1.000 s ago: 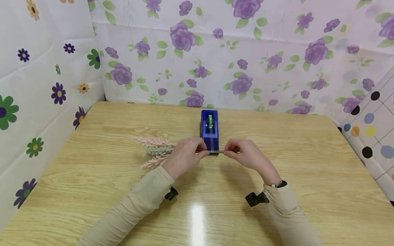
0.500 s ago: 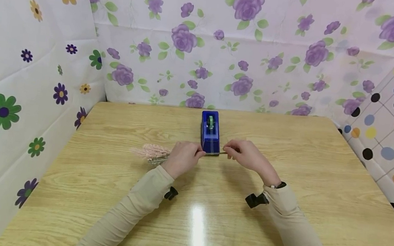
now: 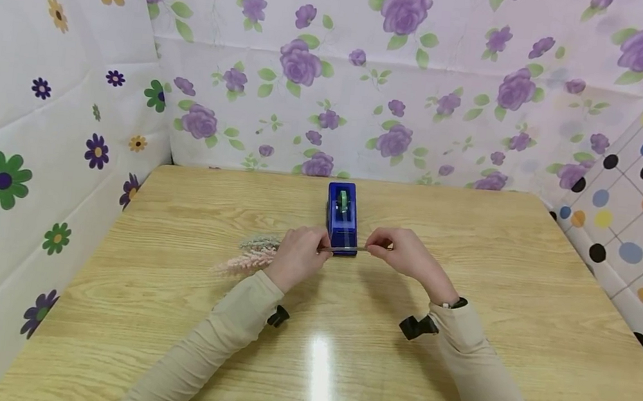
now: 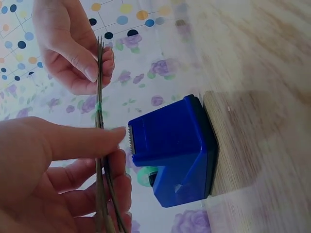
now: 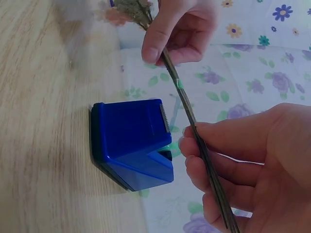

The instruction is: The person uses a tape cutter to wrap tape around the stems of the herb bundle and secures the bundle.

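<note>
A bunch of dried-looking flowers with pink [image 3: 246, 262] and grey-green heads lies across both hands, heads pointing left. My left hand [image 3: 296, 257] pinches its thin brown stems [image 5: 188, 110] near the heads; my right hand [image 3: 400, 250] holds the stem ends between thumb and fingers. Between the hands, a bit of green tape [image 5: 180, 83] is wrapped round the stems. Just beyond them stands a blue tape dispenser [image 3: 343, 236] with a green-cored roll [image 3: 343, 200], its toothed cutter [image 4: 130, 141] facing the stems. A faint clear strip seems to run from dispenser to stems.
The wooden table [image 3: 346, 306] reaches back to a flower-printed cloth [image 3: 332, 85]. Patterned cloths also hang at left [image 3: 43, 135] and right [image 3: 640, 212]. A black wrist camera [image 3: 418, 327] sits below the right wrist.
The bunch has turned about its length: the grey-green head now lies above the pink one. Both hands stay in nearly the same place, and the left fingers have shifted on the stems.
</note>
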A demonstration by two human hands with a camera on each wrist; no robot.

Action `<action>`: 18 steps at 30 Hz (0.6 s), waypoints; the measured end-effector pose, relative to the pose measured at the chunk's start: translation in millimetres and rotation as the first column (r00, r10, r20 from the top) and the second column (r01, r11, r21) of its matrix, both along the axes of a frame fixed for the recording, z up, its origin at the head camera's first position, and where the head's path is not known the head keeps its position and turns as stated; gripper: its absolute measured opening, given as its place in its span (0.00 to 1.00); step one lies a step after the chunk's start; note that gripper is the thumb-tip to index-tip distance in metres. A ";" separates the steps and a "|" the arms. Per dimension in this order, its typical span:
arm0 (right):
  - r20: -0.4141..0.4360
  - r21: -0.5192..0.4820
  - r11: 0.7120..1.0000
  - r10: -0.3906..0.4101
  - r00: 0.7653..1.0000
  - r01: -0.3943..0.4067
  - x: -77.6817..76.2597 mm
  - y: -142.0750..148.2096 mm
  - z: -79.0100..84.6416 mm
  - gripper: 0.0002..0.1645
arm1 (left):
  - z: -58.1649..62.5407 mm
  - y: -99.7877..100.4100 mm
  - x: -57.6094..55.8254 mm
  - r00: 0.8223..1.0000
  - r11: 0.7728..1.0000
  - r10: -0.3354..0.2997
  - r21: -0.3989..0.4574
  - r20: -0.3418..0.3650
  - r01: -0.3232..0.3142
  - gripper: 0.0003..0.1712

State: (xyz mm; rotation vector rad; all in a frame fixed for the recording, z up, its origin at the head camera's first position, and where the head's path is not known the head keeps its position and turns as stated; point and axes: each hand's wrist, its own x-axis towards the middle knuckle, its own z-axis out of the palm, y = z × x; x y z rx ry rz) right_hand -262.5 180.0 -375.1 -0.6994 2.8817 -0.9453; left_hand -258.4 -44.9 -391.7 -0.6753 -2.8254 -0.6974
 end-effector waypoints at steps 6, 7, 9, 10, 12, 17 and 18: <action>-0.003 0.009 1.000 0.003 1.000 -0.003 -1.2 0.2 0.7 0.04 | 0.8 0.1 -0.5 1.000 1.000 -0.011 0.008 0.024 0.011 0.11; 0.001 0.011 1.000 0.004 1.000 -0.004 -1.3 0.3 0.6 0.04 | 0.8 0.1 -0.2 1.000 1.000 -0.018 0.003 0.017 0.018 0.11; 0.018 0.010 1.000 0.008 1.000 -0.008 -1.3 0.4 0.5 0.04 | 0.6 0.0 0.3 1.000 1.000 -0.026 -0.003 0.006 0.026 0.10; 0.028 0.008 1.000 0.014 1.000 -0.014 -1.4 0.5 -0.1 0.05 | 0.5 0.0 0.5 1.000 1.000 -0.028 -0.002 0.001 0.028 0.09; 0.059 -0.007 1.000 0.023 0.998 -0.023 -1.6 0.6 -1.4 0.06 | 0.5 0.0 0.7 1.000 1.000 -0.019 0.003 -0.004 0.019 0.07; 0.092 -0.025 0.999 0.031 0.995 -0.029 -3.1 0.3 -4.4 0.11 | 1.1 -0.1 1.9 1.000 1.000 0.005 0.027 0.024 -0.005 0.06; 0.083 -0.021 0.999 0.029 0.996 -0.027 -3.3 0.1 -4.6 0.12 | 1.3 -0.1 2.3 0.999 1.000 0.005 0.030 0.035 -0.006 0.06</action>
